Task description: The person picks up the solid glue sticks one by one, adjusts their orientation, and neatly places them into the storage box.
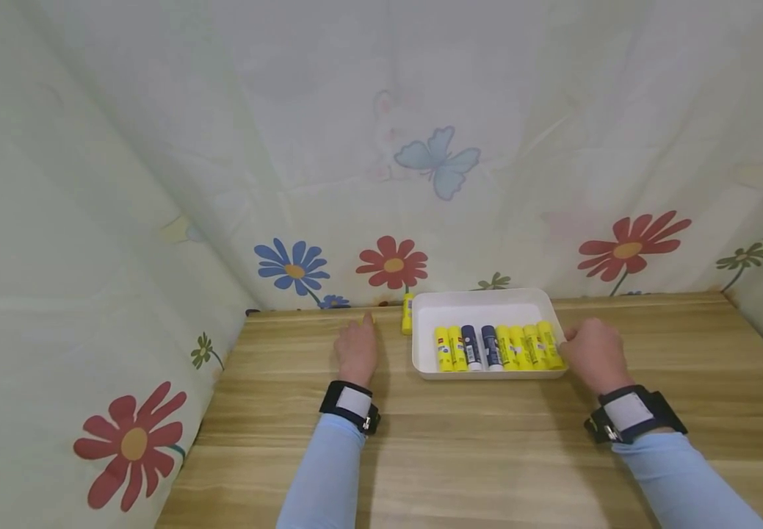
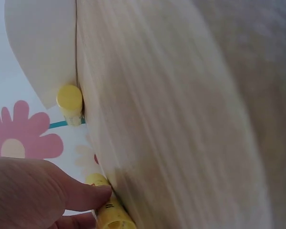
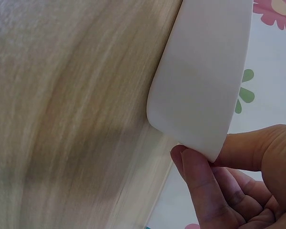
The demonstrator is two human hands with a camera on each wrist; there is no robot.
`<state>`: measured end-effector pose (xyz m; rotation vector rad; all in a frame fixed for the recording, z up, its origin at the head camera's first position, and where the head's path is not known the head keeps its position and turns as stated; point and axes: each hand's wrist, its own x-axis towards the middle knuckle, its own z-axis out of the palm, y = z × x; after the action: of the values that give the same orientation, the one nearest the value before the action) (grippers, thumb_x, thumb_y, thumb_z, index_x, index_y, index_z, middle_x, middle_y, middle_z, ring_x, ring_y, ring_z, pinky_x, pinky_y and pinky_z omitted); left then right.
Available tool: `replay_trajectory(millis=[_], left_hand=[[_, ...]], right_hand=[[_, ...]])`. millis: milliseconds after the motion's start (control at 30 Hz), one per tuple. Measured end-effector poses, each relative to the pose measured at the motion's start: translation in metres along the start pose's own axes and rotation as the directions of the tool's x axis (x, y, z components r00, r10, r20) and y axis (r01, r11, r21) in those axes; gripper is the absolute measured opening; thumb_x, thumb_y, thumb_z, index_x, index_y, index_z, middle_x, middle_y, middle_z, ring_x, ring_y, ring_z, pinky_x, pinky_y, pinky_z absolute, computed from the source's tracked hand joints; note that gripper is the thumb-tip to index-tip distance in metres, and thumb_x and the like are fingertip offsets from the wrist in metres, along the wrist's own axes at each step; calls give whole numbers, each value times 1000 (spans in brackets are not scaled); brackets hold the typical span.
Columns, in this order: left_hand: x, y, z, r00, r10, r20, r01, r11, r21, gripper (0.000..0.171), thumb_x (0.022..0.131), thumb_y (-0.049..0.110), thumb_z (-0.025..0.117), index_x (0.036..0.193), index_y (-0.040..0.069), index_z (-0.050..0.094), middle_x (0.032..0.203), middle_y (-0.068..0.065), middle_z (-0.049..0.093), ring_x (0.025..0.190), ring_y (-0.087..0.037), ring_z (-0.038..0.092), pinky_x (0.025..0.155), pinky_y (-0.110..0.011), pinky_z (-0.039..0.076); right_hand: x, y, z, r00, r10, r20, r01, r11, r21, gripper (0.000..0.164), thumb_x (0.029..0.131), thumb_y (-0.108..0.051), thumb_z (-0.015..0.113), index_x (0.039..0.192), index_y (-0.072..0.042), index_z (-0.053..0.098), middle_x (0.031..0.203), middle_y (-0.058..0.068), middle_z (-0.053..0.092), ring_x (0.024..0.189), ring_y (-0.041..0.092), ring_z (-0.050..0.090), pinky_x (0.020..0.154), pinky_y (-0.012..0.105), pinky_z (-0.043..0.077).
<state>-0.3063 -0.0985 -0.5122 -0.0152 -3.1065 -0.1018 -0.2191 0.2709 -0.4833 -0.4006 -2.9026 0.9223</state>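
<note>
My left hand (image 1: 358, 351) is at the back of the table, left of a white tray (image 1: 443, 310). In the left wrist view its thumb and fingers pinch a yellow glue stick (image 2: 113, 213), mostly hidden from the head view. A second yellow glue stick (image 1: 407, 314) stands close beside the tray's left wall. My right hand (image 1: 595, 355) grips the tray's right wall, thumb and fingers on either side of its rim in the right wrist view. Along the tray's front lie several yellow glue sticks (image 1: 518, 348) and two dark blue ones (image 1: 470, 347) with white ends.
The wood-grain table (image 1: 460, 448) runs back to a pale curtain (image 1: 315, 147) printed with flowers and a butterfly. This curtain also hangs at both sides. The tray sits near the table's back edge.
</note>
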Motion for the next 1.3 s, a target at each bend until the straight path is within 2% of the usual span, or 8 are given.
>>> replay_trajectory(millis=[267,467,700,833,933,1167,1233,1300], left_hand=[[-5,5,-9,1000,-2,-11,2,1000,-7,36,102,11,51,138,14,54,105,-18,72,94,-33,70,70,-47,58],[-9,15,-29,997,18,-79,-32,983,-183,38,100,9,56,137,13,53,109,-15,72,96,-31,72,70,-47,58],[-18,36,-63,992,35,-118,-72,943,-324,56,96,14,65,149,14,44,118,-12,69,97,-26,69,72,-40,58],[-27,48,-79,985,23,-171,-96,896,-434,59,96,16,67,150,15,43,123,-11,67,102,-25,67,81,-39,58],[-34,57,-86,980,19,-196,-121,842,-526,58,96,15,68,148,15,44,130,-11,65,110,-26,66,90,-41,58],[-46,72,-78,987,-3,-160,-117,673,-730,61,95,11,69,149,13,41,134,-11,60,119,-25,62,100,-40,56],[-48,75,-71,990,0,-145,-110,651,-751,61,95,11,69,150,12,41,131,-12,60,115,-24,63,98,-39,57],[-50,78,-63,992,4,-129,-101,653,-751,61,95,12,70,149,11,42,129,-13,62,111,-23,64,94,-38,59]], right_hand=[[-1,0,0,1000,14,6,-14,1000,1,30,87,-6,67,108,16,68,100,34,69,74,32,61,56,29,46],[0,1,1,1000,24,6,-24,1000,3,30,88,-6,67,108,16,68,100,34,68,74,32,61,55,29,45],[0,1,1,1000,23,-2,-23,1000,7,30,87,-6,67,107,16,69,100,34,68,74,33,60,56,29,45],[0,2,0,1000,21,-2,-21,1000,15,30,87,-6,67,107,16,69,99,33,68,74,33,60,56,29,45],[0,2,0,1000,17,-1,-17,1000,20,29,87,-5,67,107,16,69,98,33,68,72,32,60,55,29,45],[1,4,1,999,-29,-41,29,1000,-3,27,83,-5,68,101,14,71,97,33,71,76,35,62,58,34,48],[1,4,1,998,-42,-47,41,999,-14,27,82,-5,68,100,14,72,98,34,71,78,36,63,60,36,49],[1,4,1,998,-42,-45,41,999,-13,27,82,-5,68,99,14,72,97,33,71,78,36,63,60,37,49]])
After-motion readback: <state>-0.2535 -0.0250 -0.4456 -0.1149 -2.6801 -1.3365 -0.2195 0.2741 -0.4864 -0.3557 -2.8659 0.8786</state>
